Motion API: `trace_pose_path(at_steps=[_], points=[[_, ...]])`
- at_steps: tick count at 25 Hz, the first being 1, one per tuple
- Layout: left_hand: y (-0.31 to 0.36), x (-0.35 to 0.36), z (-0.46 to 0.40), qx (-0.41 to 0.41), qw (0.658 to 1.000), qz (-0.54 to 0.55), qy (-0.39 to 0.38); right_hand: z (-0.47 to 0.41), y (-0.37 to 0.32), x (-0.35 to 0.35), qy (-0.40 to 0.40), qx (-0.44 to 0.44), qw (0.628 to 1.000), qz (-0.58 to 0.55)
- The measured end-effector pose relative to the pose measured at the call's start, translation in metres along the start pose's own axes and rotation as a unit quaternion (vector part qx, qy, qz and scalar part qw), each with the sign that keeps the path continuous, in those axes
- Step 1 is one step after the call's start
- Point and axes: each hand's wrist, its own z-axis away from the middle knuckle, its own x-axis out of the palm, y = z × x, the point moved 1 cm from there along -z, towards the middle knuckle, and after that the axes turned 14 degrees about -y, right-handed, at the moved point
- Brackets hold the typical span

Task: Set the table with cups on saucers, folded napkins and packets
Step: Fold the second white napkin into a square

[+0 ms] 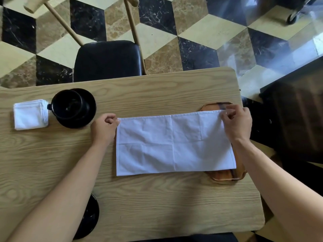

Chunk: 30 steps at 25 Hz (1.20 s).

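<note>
A white cloth napkin (174, 144), folded into a long rectangle, lies flat in the middle of the wooden table (157, 206). My left hand (104, 128) pinches its far left corner. My right hand (237, 123) pinches its far right corner. At the far left a black cup (67, 104) stands on a black saucer (90, 105). Beside it lies a small folded white napkin (29, 115). Another black saucer (89, 217) shows near the front edge, partly hidden by my left forearm.
A brown wooden tray (225, 177) lies under the napkin's right end, near the table's right edge. A black-cushioned wooden chair (108, 58) stands at the far side. Beyond the table is patterned tile floor; a dark cabinet (297, 116) stands to the right.
</note>
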Motion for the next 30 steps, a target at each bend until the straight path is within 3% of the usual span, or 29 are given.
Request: trace_pose_path(at_steps=[5,11,15,19,25,27,30], points=[[0.002,0.0,0.004,0.091,0.985,-0.148,-0.011,-0.001,0.007,-0.006,-0.038,-0.057,0.997,0.039],[0.01,-0.011,0.0,0.071,0.988,-0.131,-0.049,-0.012,0.005,-0.014,-0.1,-0.054,0.992,0.056],[0.007,-0.024,0.008,0.023,0.996,0.02,-0.082,-0.004,0.007,-0.03,-0.114,-0.008,0.993,-0.035],[0.014,-0.042,0.031,0.018,0.98,0.174,-0.094,0.012,0.0,-0.054,-0.137,0.018,0.974,-0.182],[0.028,-0.074,0.091,0.053,0.966,0.233,-0.096,0.057,-0.011,-0.094,-0.239,-0.063,0.961,-0.127],[0.028,-0.089,0.114,0.056,0.963,0.245,-0.096,0.072,-0.01,-0.107,-0.29,-0.07,0.94,-0.165],[0.02,-0.115,0.143,0.058,0.942,0.289,-0.159,0.091,0.002,-0.123,-0.406,-0.046,0.866,-0.289]])
